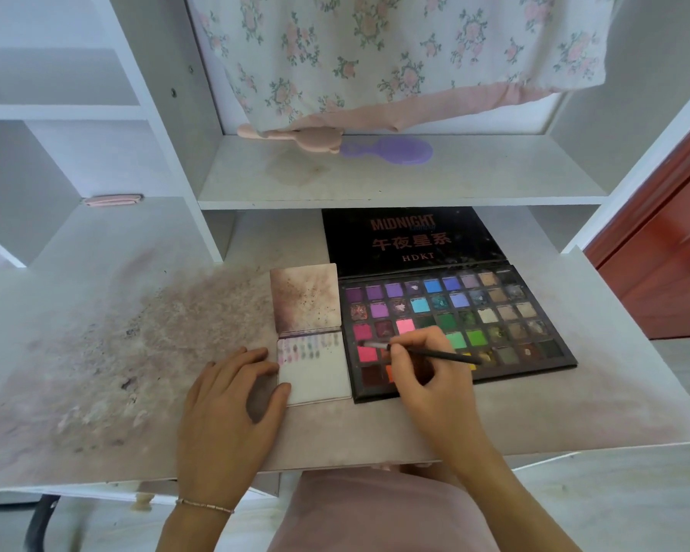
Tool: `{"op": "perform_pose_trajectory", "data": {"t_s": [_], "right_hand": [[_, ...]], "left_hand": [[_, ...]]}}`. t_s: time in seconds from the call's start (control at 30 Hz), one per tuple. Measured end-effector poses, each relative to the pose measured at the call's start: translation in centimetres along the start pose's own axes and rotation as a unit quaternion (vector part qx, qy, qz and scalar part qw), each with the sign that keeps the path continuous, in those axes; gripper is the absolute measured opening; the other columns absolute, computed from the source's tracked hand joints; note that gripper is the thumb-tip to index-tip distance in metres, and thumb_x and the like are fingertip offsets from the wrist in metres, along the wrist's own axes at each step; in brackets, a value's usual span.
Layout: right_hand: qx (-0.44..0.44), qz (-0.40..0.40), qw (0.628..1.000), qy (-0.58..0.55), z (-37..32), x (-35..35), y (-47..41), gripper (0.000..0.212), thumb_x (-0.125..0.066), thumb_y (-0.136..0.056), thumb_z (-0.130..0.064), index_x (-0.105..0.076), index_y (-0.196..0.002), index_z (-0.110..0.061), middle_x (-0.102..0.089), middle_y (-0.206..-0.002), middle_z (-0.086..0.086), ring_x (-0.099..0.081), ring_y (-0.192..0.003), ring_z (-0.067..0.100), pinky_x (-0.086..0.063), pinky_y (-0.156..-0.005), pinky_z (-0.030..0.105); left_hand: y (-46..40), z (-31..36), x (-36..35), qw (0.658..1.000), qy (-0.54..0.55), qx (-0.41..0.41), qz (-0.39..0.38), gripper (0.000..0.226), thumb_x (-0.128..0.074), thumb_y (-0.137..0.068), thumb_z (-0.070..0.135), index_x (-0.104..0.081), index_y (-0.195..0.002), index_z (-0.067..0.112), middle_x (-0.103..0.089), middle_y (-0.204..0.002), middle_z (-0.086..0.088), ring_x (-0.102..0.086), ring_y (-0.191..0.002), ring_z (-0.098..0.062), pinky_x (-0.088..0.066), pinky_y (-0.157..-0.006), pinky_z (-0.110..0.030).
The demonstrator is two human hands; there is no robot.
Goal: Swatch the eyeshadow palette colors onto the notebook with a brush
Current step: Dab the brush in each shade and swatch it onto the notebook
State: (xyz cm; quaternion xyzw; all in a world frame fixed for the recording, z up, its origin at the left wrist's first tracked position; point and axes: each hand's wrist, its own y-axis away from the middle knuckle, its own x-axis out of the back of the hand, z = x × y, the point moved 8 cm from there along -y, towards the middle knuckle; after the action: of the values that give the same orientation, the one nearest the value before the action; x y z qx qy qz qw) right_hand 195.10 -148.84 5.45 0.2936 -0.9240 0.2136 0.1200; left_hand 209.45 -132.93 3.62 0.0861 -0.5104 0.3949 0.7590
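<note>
Stained desk (494, 412); notebook (315, 376), palette (494, 312) atop

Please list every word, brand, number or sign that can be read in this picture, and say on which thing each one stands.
"MIDNIGHT": top line on the open black lid of the eyeshadow palette.
A small word across the end of "MIDNIGHT": too blurred to read.
"午夜星系": second line on the same lid.
"HDKT": third line on the same lid.
The notebook bears colour swatches only, no writing.

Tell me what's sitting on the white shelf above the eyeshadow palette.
On the white shelf lie a pink brush-like item and a flat purple plastic paddle, touching end to end. Floral cloth hangs over the back, hiding whatever is behind it.
</note>
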Motion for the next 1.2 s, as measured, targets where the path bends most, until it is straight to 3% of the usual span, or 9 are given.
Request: {"op": "perform_pose_trajectory", "data": {"t_s": [0.07, 0.17, 0.33, 0.63, 1.2], "right_hand": [[0.006, -0.032, 0.999, 0.004, -0.4, -1.8, 0.2, 0.025, -0.056, -0.083, -0.009, -0.051, -0.079, -0.033, -0.055, -0.076, -0.012, -0.054, -0.074, 0.004, -0.043, -0.061, 0.009], [0.018, -0.059, 0.998, 0.025, -0.7, -3.6, 0.3, 0.011, -0.058, -0.084, -0.008, -0.057, -0.083, -0.019, -0.054, -0.077, -0.012, -0.053, -0.075, 0.008, -0.045, -0.062, 0.014], [0.014, -0.068, 0.996, 0.048, -0.6, -4.0, 0.3, 0.005, -0.058, -0.085, -0.008, -0.059, -0.088, -0.012, -0.059, -0.081, -0.002, -0.057, -0.077, 0.012, -0.048, -0.066, 0.024], [-0.001, -0.088, 0.992, 0.088, -0.4, -4.5, 0.3, 0.003, -0.058, -0.085, -0.010, -0.059, -0.087, -0.013, -0.056, -0.081, -0.002, -0.053, -0.076, 0.009, -0.047, -0.066, 0.021], [-0.015, -0.094, 0.991, 0.097, -0.1, -4.7, 0.2, 0.004, -0.056, -0.086, -0.013, -0.058, -0.090, -0.016, -0.055, -0.082, -0.004, -0.051, -0.076, 0.008, -0.045, -0.068, 0.016]], "left_hand": [[0.0, 0.0, 0.0, 1.000, 0.001, -0.002, 0.000, 0.044, -0.044, -0.076, 0.046, -0.070, -0.088, 0.013, -0.068, -0.106, -0.003, -0.061, -0.104, -0.027, -0.046, -0.091, -0.054], [0.0, 0.0, 0.0, 1.000, 0.003, -0.002, 0.001, 0.041, -0.046, -0.077, 0.045, -0.070, -0.088, 0.013, -0.068, -0.106, -0.003, -0.061, -0.104, -0.026, -0.047, -0.090, -0.053], [0.1, -0.1, -0.2, 1.000, 0.001, -0.002, 0.007, 0.025, -0.063, -0.072, 0.030, -0.070, -0.088, 0.013, -0.068, -0.105, -0.003, -0.062, -0.105, -0.027, -0.043, -0.095, -0.051], [0.1, -0.2, -0.1, 1.000, 0.001, 0.000, 0.008, 0.030, -0.057, -0.076, 0.038, -0.070, -0.089, 0.014, -0.068, -0.107, -0.002, -0.061, -0.106, -0.025, -0.040, -0.098, -0.047], [0.1, -0.3, -0.2, 1.000, -0.002, 0.009, 0.001, 0.026, -0.062, -0.073, 0.032, -0.070, -0.091, 0.015, -0.068, -0.107, -0.003, -0.060, -0.108, -0.025, -0.034, -0.099, -0.043]]}}
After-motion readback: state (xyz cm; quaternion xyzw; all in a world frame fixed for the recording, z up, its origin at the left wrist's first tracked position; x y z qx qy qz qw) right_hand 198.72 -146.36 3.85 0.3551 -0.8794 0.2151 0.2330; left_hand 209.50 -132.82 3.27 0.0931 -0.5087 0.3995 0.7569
